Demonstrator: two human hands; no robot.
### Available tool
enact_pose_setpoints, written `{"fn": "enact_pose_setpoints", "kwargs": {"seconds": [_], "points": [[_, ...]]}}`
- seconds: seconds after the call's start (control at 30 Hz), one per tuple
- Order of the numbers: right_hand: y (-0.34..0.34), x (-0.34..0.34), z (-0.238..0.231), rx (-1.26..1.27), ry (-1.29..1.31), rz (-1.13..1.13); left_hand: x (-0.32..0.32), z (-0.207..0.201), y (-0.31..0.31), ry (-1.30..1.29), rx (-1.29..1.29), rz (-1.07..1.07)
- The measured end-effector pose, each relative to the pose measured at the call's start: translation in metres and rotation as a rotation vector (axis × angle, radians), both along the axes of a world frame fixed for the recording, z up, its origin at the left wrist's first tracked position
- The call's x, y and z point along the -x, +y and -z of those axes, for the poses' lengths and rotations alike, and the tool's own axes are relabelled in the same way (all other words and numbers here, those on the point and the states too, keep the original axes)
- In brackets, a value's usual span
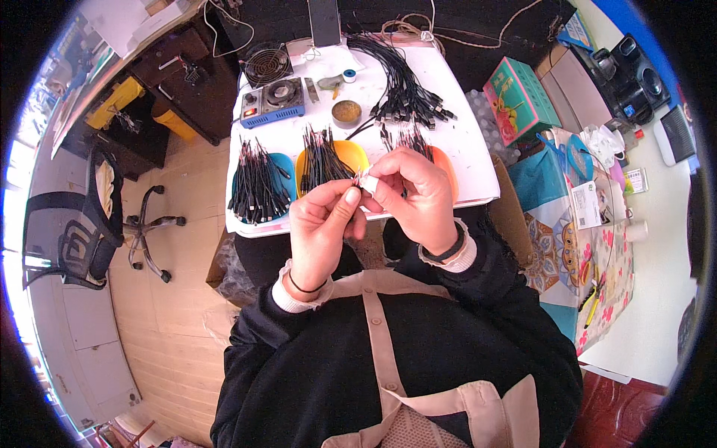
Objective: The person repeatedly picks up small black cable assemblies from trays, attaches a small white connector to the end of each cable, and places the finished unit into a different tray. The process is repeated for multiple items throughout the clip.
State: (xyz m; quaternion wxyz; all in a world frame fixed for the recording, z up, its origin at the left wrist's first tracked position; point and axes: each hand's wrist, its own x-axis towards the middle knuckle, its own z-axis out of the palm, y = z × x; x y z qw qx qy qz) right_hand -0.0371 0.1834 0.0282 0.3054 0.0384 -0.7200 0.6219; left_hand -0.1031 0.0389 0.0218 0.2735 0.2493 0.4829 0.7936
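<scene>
The left hand (pixel 321 230) and right hand (pixel 420 196) meet at the fingertips, pinching a small wire end (pixel 358 180) between them, though fingers hide much of it; a white scrap (pixel 370 184) sits against the right fingertips; beyond the left hand, black USB cables (pixel 258 187) fill a blue tray (pixel 283 165); farther beyond both stands a round tin (pixel 346 113).

The tabletop (pixel 472 179) is white, with a blue left tray (pixel 284 170), a yellow middle tray (pixel 352 155) and an orange right tray (pixel 450 170), and the cables (pixel 258 187) are black. Far left, a benchtop device (pixel 280 113) is blue and grey; at right, a carton (pixel 532 97) is green and pink. The right-hand cloth (pixel 553 243) mixes teal, a medallion pattern and pink flowers, while the person's jacket (pixel 306 358) is black with a beige placket (pixel 379 340).
</scene>
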Motion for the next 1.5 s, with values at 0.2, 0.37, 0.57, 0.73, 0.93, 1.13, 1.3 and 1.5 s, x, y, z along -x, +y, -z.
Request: {"fn": "enact_pose_setpoints", "kwargs": {"seconds": [0.2, 0.37, 0.57, 0.73, 0.93, 1.13, 1.3, 1.5], "points": [[-0.009, -0.001, 0.015, 0.612, -0.096, -0.253, -0.004, 0.006, -0.002, -0.189, -0.128, 0.066], [-0.016, -0.005, 0.021, 0.943, -0.092, -0.459, -0.006, 0.008, -0.003, -0.235, -0.172, 0.095], [-0.007, -0.009, 0.008, 1.03, -0.282, -0.531, -0.003, 0.007, -0.011, -0.239, -0.098, 0.183], [0.003, -0.013, 0.004, 0.876, -0.351, -0.614, -0.002, 0.005, -0.018, -0.252, -0.03, 0.247], [0.003, -0.012, 0.012, 0.94, -0.41, -0.664, -0.005, 0.0, -0.021, -0.099, 0.036, 0.215], [-0.018, -0.009, 0.026, 1.011, -0.324, -0.55, -0.003, 0.004, -0.02, -0.136, 0.082, 0.175], [-0.005, -0.003, 0.023, 0.558, -0.351, -0.271, 0.011, 0.01, -0.024, -0.11, 0.074, 0.232], [0.014, -0.007, -0.001, -0.292, -0.401, -0.251, 0.012, 0.015, -0.024, -0.041, 0.075, 0.222]]}}
